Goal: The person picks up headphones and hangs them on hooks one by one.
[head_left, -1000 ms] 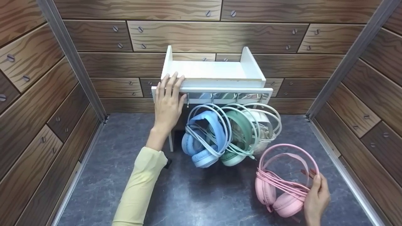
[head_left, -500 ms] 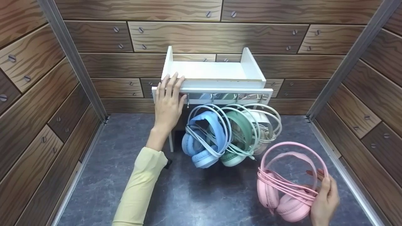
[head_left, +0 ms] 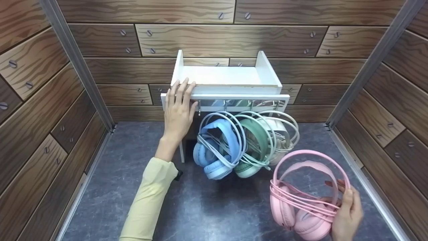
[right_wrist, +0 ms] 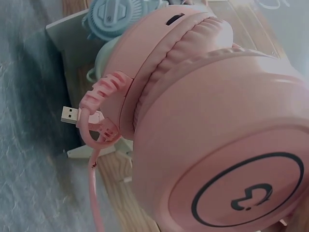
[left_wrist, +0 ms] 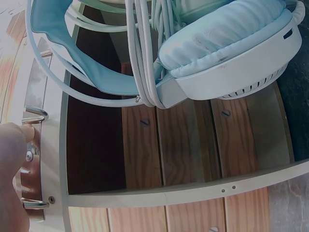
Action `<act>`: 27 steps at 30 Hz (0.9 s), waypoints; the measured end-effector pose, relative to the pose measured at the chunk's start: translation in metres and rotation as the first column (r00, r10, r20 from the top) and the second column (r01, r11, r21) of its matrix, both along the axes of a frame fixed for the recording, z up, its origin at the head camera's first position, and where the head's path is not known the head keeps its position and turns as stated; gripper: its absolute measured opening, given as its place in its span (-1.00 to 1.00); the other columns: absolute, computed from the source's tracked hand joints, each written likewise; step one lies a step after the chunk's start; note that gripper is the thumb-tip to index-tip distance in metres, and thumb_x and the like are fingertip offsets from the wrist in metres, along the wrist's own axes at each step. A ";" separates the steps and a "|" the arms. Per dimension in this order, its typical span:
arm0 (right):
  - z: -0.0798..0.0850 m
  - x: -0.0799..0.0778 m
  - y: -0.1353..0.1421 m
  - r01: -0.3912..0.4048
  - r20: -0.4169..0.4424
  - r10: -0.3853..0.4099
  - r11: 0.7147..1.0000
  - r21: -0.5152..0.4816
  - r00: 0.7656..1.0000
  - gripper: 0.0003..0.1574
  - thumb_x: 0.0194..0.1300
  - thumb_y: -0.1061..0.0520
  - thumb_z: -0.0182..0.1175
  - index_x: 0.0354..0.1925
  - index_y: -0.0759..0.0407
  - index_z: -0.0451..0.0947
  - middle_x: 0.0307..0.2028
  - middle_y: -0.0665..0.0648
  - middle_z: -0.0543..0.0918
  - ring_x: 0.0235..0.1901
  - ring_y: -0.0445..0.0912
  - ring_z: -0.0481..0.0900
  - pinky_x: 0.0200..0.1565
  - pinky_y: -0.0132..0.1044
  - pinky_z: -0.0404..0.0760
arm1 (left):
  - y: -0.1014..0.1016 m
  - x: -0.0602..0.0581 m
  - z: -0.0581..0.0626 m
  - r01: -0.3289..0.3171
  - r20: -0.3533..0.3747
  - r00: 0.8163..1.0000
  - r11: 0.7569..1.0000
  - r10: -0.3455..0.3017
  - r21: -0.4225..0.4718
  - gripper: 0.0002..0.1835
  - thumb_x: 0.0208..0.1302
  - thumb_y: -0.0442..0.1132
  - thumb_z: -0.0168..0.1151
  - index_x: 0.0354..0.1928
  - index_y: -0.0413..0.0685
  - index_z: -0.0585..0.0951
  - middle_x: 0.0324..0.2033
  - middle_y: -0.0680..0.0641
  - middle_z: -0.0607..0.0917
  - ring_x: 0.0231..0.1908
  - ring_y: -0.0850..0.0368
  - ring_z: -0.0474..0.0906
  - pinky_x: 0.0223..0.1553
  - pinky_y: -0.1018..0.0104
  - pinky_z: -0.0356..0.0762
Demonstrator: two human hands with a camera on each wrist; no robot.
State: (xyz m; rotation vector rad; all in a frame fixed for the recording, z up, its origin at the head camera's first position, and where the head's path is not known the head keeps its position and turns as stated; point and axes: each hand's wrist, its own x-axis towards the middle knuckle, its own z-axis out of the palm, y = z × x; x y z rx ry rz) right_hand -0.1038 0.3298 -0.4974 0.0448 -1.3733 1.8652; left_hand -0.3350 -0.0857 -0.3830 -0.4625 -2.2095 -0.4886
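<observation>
My left hand [head_left: 178,117] rests on the top left edge of a white hook rack [head_left: 227,75], fingers extended over its front board. Close by its thumb is a bare metal hook [head_left: 199,107]. Blue headphones [head_left: 219,170], green headphones [head_left: 260,132] and white headphones [head_left: 276,124] hang from the other hooks, cords wrapped round them. At front right, my right hand [head_left: 347,212] grips pink headphones [head_left: 282,209] by the side of the headband, apart from the rack. The right wrist view shows their ear cup [right_wrist: 217,106] large, with a USB plug [right_wrist: 70,115] sticking out.
The rack stands on a dark grey marbled floor [head_left: 207,214] against a wood-patterned back wall [head_left: 230,40]. Wood-patterned side walls with metal corner strips [head_left: 78,63] enclose the space. A rack leg [head_left: 182,152] shows below my left hand.
My right hand has shifted slightly right with the pink headphones, which now look a little larger and nearer the camera. The left hand and the hanging headphones stay put.
</observation>
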 end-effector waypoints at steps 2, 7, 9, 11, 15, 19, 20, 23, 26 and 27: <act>0.003 0.001 -0.002 -0.008 0.001 0.008 1.000 0.002 1.000 -0.59 0.62 0.24 -0.17 0.14 0.51 0.47 -0.21 0.21 0.79 -0.64 -0.05 0.71 -0.62 -0.36 0.65 | 0.000 0.000 0.000 0.000 0.004 1.000 1.000 0.000 0.000 -0.40 0.52 -0.06 0.09 0.53 0.16 0.24 0.54 -0.01 0.20 0.55 -0.03 -0.05 0.54 -0.01 -0.14; 0.012 0.004 -0.010 -0.023 -0.002 0.023 1.000 0.018 1.000 -0.55 0.62 0.18 -0.15 0.15 0.53 0.45 -0.20 0.21 0.78 -0.64 -0.05 0.70 -0.63 -0.34 0.65 | 0.000 0.001 0.001 -0.011 0.011 1.000 1.000 0.011 -0.009 -0.40 0.53 -0.05 0.08 0.54 0.15 0.23 0.53 -0.02 0.20 0.55 -0.04 -0.05 0.54 -0.02 -0.14; 0.014 0.004 -0.014 -0.053 -0.033 0.054 0.998 0.020 0.998 -0.55 0.62 0.18 -0.15 0.16 0.54 0.44 -0.19 0.23 0.78 -0.64 -0.03 0.70 -0.62 -0.33 0.65 | 0.000 0.001 0.001 -0.014 0.010 1.000 1.000 0.014 -0.014 -0.39 0.53 -0.04 0.08 0.54 0.15 0.23 0.53 -0.03 0.21 0.55 -0.04 -0.05 0.54 -0.03 -0.13; 0.016 0.005 -0.017 -0.070 -0.040 0.071 0.997 0.026 0.997 -0.55 0.63 0.18 -0.16 0.16 0.53 0.44 -0.19 0.23 0.78 -0.64 -0.03 0.70 -0.63 -0.33 0.65 | 0.000 0.001 0.001 -0.015 0.009 1.000 1.000 0.015 -0.016 -0.39 0.53 -0.04 0.08 0.54 0.15 0.23 0.53 -0.03 0.21 0.55 -0.05 -0.05 0.54 -0.04 -0.12; 0.017 0.006 -0.022 -0.109 -0.036 0.110 0.994 0.021 0.993 -0.56 0.63 0.19 -0.19 0.17 0.50 0.44 -0.17 0.25 0.77 -0.63 -0.01 0.70 -0.66 -0.30 0.64 | 0.000 0.001 0.001 -0.018 0.005 1.000 1.000 0.018 -0.019 -0.39 0.53 -0.05 0.08 0.54 0.15 0.23 0.53 -0.03 0.21 0.55 -0.04 -0.05 0.53 -0.06 -0.10; 0.020 0.007 -0.029 -0.108 0.003 0.108 0.993 0.043 0.994 -0.54 0.64 0.18 -0.22 0.19 0.50 0.42 -0.14 0.25 0.76 -0.63 -0.02 0.70 -0.67 -0.29 0.63 | 0.000 0.000 0.001 -0.018 0.003 1.000 1.000 0.018 -0.019 -0.39 0.52 -0.04 0.09 0.54 0.16 0.24 0.53 -0.02 0.21 0.55 -0.04 -0.05 0.54 -0.04 -0.11; 0.020 0.007 -0.031 -0.112 0.005 0.112 0.993 0.048 0.994 -0.54 0.64 0.17 -0.22 0.20 0.49 0.42 -0.14 0.25 0.76 -0.62 -0.02 0.70 -0.68 -0.30 0.63 | 0.000 0.000 0.001 -0.016 0.004 1.000 1.000 0.016 -0.018 -0.39 0.52 -0.04 0.09 0.54 0.16 0.24 0.53 -0.02 0.21 0.55 -0.03 -0.05 0.54 -0.03 -0.11; 0.022 0.006 -0.036 -0.156 -0.042 0.158 0.987 0.050 0.987 -0.54 0.64 0.22 -0.25 0.21 0.56 0.38 -0.12 0.28 0.75 -0.62 0.00 0.70 -0.66 -0.30 0.63 | 0.000 0.001 0.001 -0.012 0.006 1.000 1.000 0.012 -0.023 -0.39 0.53 -0.04 0.08 0.54 0.16 0.23 0.54 -0.02 0.20 0.56 -0.03 -0.05 0.54 -0.02 -0.12; 0.025 0.006 -0.041 -0.180 -0.060 0.182 0.983 0.044 0.981 -0.54 0.64 0.23 -0.25 0.20 0.56 0.38 -0.13 0.30 0.74 -0.62 0.01 0.70 -0.67 -0.29 0.63 | -0.002 0.001 0.001 -0.017 0.005 1.000 0.999 0.017 -0.038 -0.39 0.53 -0.04 0.07 0.54 0.16 0.22 0.54 -0.02 0.20 0.55 -0.03 -0.04 0.53 -0.03 -0.08; 0.027 0.006 -0.043 -0.181 -0.059 0.184 0.982 0.049 0.981 -0.54 0.64 0.23 -0.25 0.19 0.56 0.38 -0.13 0.30 0.74 -0.62 0.01 0.70 -0.67 -0.29 0.63 | -0.002 0.001 0.002 -0.017 0.004 1.000 0.999 0.017 -0.043 -0.39 0.53 -0.05 0.07 0.54 0.16 0.22 0.54 -0.02 0.20 0.55 -0.04 -0.04 0.53 -0.03 -0.08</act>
